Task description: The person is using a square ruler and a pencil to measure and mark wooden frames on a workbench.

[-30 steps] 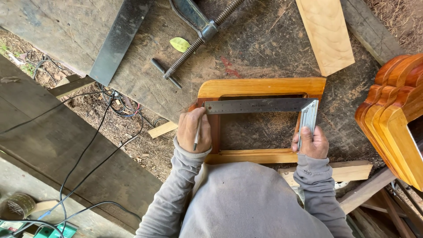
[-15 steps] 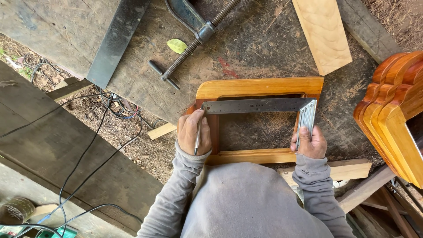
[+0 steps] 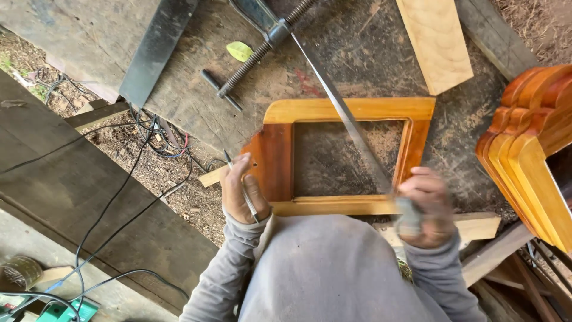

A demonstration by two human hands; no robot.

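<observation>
An orange-varnished wooden frame (image 3: 351, 110) lies flat on the rough workbench (image 3: 196, 101). My left hand (image 3: 238, 194) rests on the frame's left side and holds a thin pencil (image 3: 245, 197). My right hand (image 3: 424, 206), blurred, is at the frame's lower right corner and grips the handle of a metal try square. The square's long steel blade (image 3: 342, 113) runs diagonally across the frame opening, up and to the left toward the clamp. My grey hooded top fills the bottom middle.
A screw clamp (image 3: 253, 56) and a dark flat metal bar (image 3: 158, 48) lie at the back. A pale plank (image 3: 435, 42) sits at top right. Stacked orange frames (image 3: 530, 149) stand to the right. Cables (image 3: 140, 149) run over sawdust on the left.
The square lay level across the frame's top with its handle upright at the right. Now my right hand has swung it so the blade lies diagonal. My left hand has slid down slightly.
</observation>
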